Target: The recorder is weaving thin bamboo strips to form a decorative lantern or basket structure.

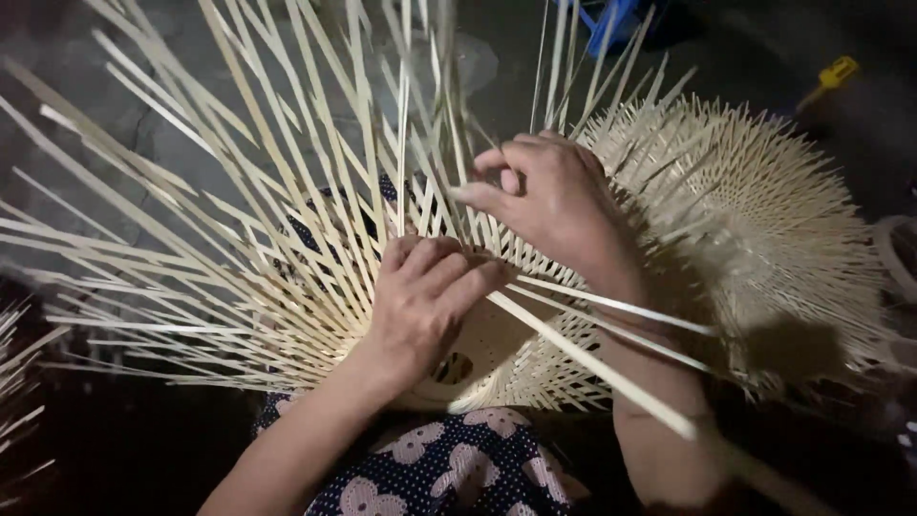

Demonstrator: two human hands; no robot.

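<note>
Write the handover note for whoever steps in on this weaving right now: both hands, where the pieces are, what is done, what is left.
Left hand: fingers curled down, pressing on the woven bamboo piece in the lap.
Right hand: pinching a loose bamboo strip at the weave's edge.
Done: a tight woven section beneath the hands, on a round form.
Left: many long strips fan out unwoven, up and to the left.
Nearby: a finished-looking woven piece lies to the right, a yellow tool beyond it.
</note>
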